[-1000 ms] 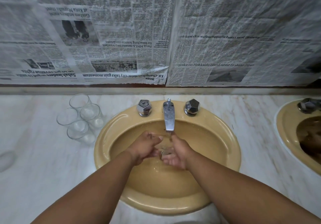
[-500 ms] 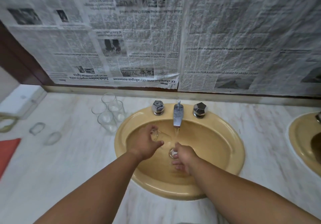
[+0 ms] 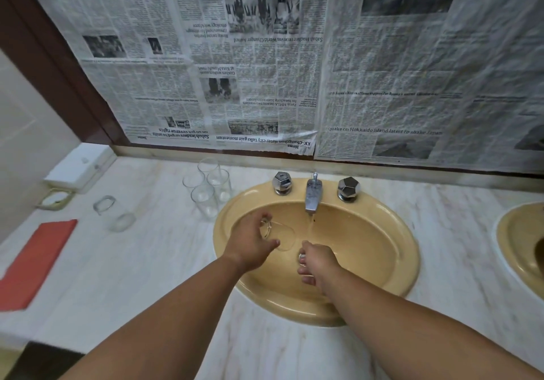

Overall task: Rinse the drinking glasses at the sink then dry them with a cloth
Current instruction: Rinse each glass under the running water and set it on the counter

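Behind the sink [image 3: 407, 256] a tap [image 3: 312, 195] is standing; just left four glasses [image 3: 207, 189] are standing, farther left two more [image 3: 114, 213] are lying, then a cloth [image 3: 38, 261]. The left hand [image 3: 250, 244] is holding another glass [image 3: 279, 236] inside the sink.

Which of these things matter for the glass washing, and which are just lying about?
In the job: held glass in the left hand; running tap; sink; waiting glasses; red cloth.

Lying about: newspaper; yellow dish; white box; second sink.
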A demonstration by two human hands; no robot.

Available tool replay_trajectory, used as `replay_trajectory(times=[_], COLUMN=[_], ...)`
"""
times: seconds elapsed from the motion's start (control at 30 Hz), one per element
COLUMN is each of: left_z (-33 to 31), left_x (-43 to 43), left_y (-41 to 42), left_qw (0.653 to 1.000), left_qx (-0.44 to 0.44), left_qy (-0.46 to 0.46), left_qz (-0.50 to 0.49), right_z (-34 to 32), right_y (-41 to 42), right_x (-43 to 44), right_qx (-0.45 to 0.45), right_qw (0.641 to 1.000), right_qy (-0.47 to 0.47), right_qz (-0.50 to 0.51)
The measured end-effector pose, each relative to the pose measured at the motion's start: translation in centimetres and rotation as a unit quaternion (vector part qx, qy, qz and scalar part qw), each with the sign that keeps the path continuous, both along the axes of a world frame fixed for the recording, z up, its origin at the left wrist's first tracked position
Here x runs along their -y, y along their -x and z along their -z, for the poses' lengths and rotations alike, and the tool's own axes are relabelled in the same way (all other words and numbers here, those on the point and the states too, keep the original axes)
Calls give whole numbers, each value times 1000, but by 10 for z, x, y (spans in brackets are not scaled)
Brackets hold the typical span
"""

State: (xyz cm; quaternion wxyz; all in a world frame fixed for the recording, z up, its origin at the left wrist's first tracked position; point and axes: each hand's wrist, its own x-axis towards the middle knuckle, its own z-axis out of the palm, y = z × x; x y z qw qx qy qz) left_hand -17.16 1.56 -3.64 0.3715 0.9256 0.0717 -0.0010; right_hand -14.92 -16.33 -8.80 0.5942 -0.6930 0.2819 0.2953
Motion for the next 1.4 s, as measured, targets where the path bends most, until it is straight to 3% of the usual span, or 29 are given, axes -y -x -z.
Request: replay_trajectory(times=[0.2, 0.43, 0.57, 0.73, 1.0, 1.4], left_z=[-19, -82, -99, -80, -26, -5], left_x=[-26, -129, -217, -313, -373, -386], left_y=[0, -6, -9, -11, -14, -26], left_qw=[999, 989, 990, 992, 964, 956], left_qx=[14, 71, 81, 11, -71, -103], left_qy=[50, 115, 63, -59, -249, -276], left_qz=[-5, -65, -101, -110, -52, -11], right_z=[-23, -48, -55, -59, -49, -35], right_y=[1, -22, -34, -38, -41, -57], right_x=[-20, -106, -176, -249, -292, -309], right_qx=[26, 146, 211, 288, 277, 261], right_qw=[999, 989, 977, 945, 925, 910], right_qy=[-3, 3, 36, 140, 226, 305], right_qz=[19, 28, -9, -67, -127, -104])
